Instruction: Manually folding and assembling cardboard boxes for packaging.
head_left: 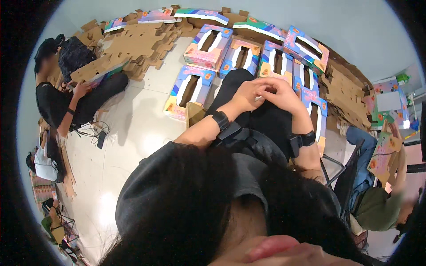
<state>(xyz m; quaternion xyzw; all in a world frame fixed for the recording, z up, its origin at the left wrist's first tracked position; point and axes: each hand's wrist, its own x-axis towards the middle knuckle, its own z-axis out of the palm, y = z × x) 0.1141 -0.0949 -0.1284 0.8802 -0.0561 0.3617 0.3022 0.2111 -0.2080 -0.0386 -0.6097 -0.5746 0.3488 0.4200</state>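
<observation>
Over my lap my left hand (pixel 246 95) and my right hand (pixel 283 95) meet at the fingertips. My left fingers are bent inward and partly covered by the right ones. The thumb and fingers of my right hand curve into a ring against the left hand. Whether anything small sits between the fingers is hidden. Just beyond my knees stand colourful cardboard boxes with long openings in their tops, among them a pink and blue box (pixel 192 54) and a box (pixel 171 100) left of my leg.
Flat brown cardboard sheets (pixel 141 44) are piled at the far left, more (pixel 344 91) at the right. A seated person (pixel 57 104) at left handles a cardboard piece; another person (pixel 377 208) at right holds a printed carton (pixel 382 153). A black device with cables (pixel 101 139) lies on the floor.
</observation>
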